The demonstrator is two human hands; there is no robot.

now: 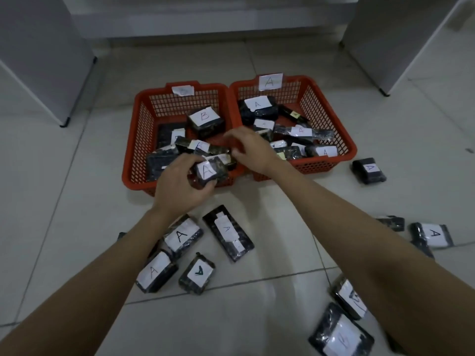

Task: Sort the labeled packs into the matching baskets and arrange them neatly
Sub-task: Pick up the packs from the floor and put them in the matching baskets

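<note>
One pack marked A (208, 173) gripped in the left hand (180, 186), fingers curled round it, held over the near rim of the left basket (133, 160), the one tagged B. Right hand (250, 152) blurred above the seam between the baskets, fingers loosely bent; impossible to say whether holding anything. Sorting well under way, judging by the filled baskets. Next: carry rightward into the A basket (344, 140), lay flat beside the others. Several A packs (180, 235) left on the floor tiles (270, 317).

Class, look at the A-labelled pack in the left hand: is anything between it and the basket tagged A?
Yes. The right hand hovers over the two baskets' shared rims, directly between the pack held by the left hand and the A basket. Otherwise only those rims need clearing.
</note>
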